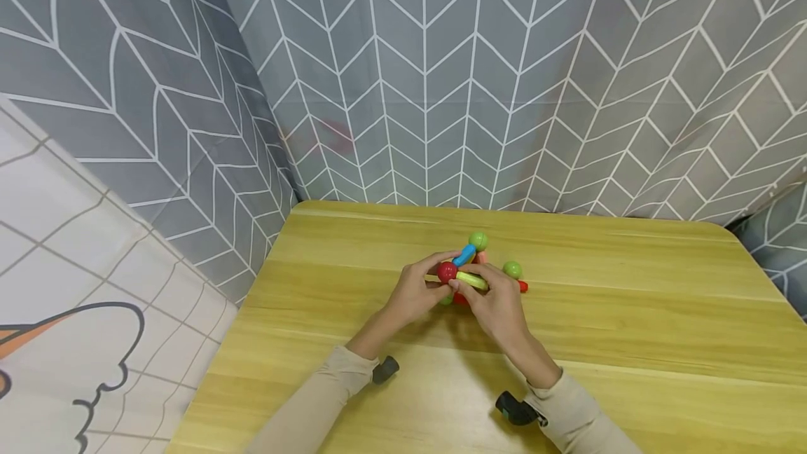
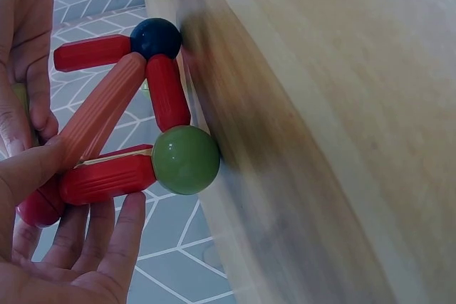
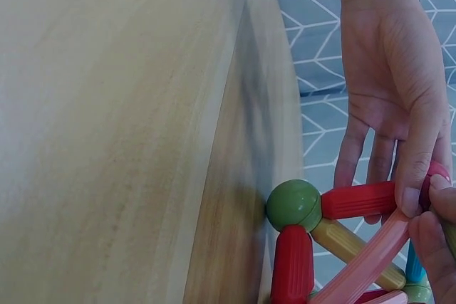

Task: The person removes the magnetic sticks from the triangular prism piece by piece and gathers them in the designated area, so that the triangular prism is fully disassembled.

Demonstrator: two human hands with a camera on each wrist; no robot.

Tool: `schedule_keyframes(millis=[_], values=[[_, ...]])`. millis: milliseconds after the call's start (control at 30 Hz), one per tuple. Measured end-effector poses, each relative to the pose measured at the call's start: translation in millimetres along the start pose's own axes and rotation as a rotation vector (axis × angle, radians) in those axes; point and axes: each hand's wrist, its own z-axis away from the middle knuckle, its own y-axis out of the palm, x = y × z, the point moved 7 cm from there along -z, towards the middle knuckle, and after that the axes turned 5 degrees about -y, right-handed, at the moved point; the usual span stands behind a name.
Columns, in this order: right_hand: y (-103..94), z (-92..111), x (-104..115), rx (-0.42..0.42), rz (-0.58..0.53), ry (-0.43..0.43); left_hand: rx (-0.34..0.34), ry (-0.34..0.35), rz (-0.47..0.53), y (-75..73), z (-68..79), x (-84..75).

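A toy construction frame of coloured rods and balls is between the hands, just above the table. The left hand (image 1: 411, 294) grips it by the red ball (image 1: 447, 271), its thumb by the salmon rod (image 2: 105, 108) in the left wrist view. The right hand (image 1: 499, 302) pinches a yellow-green rod (image 1: 473, 280) beside that ball. A blue rod (image 1: 464, 255) leads up to a green ball (image 1: 478, 240). Lower down, red rods (image 2: 168, 94) link a dark blue ball (image 2: 155, 38) and another green ball (image 2: 187, 160). Fingers hide some joints.
A green ball (image 1: 512, 270) and a red rod end (image 1: 523, 286) show just right of the right hand. The wooden table (image 1: 630, 314) reaches back to a grey patterned curtain (image 1: 441, 90). Black wrist devices (image 1: 517, 409) sit by the sleeves.
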Motion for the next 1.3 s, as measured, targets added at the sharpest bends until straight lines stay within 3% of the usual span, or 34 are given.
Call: schedule_keyframes(millis=[900,1300], values=[[-3.0,-0.6,-2.1,0.019,-0.007,0.042,-0.005,0.001,-0.015,-0.7,0.7,-1.5],[-4.5,-1.2,-1.7,0.035,-0.026,0.024,-0.007,-0.019,-0.019,0.2,-0.6,0.4]])
